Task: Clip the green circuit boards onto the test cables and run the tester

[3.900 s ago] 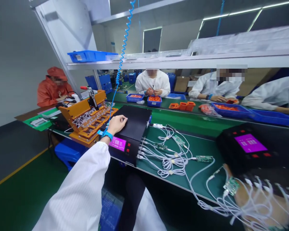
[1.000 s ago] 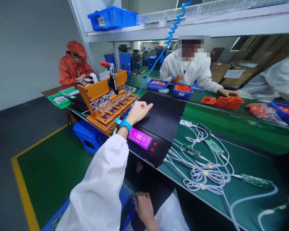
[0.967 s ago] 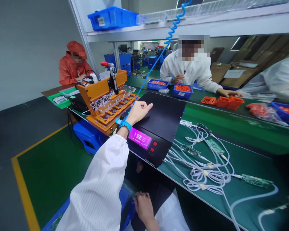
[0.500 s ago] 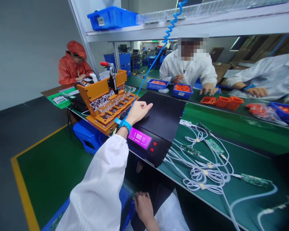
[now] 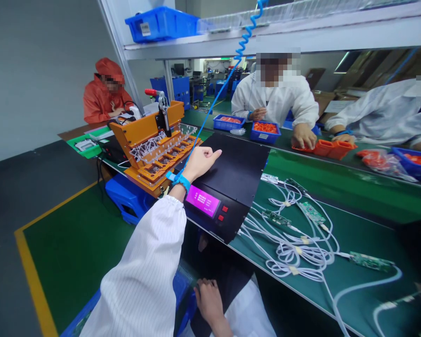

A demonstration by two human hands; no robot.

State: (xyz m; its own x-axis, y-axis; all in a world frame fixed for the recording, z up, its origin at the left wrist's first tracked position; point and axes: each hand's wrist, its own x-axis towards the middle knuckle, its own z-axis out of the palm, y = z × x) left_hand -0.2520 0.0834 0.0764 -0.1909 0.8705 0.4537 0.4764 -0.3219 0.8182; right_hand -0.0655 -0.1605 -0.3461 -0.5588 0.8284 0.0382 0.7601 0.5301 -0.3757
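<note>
My left hand [image 5: 202, 164] rests above a flat black control box [image 5: 236, 164], its fingers curled in and the thumb sticking out to the right. I see nothing in it. A blue wrist strap [image 5: 181, 181] with a coiled cord circles that wrist. Below the wrist, the box shows a lit magenta screen [image 5: 203, 202] and two red buttons [image 5: 225, 209]. Down at my lap lies my right hand [image 5: 210, 299], fingers loosely bent and holding nothing visible. Left of the box stands an orange test fixture [image 5: 150, 164] with a red-handled toggle clamp [image 5: 157, 100].
White cables [image 5: 298, 252] and several green circuit boards [image 5: 372, 261] cover the bench at right. Across it, co-workers in white handle orange plastic parts [image 5: 331, 149] beside blue bins [image 5: 264, 133]. Another person [image 5: 103, 93] in red sits at far left. A blue stool [image 5: 126, 199] stands below the fixture.
My hands have stayed in place. Fewer lines of text show on the magenta screen. Across the bench, a co-worker's hand has come down onto the orange parts, and another co-worker's hand has moved left.
</note>
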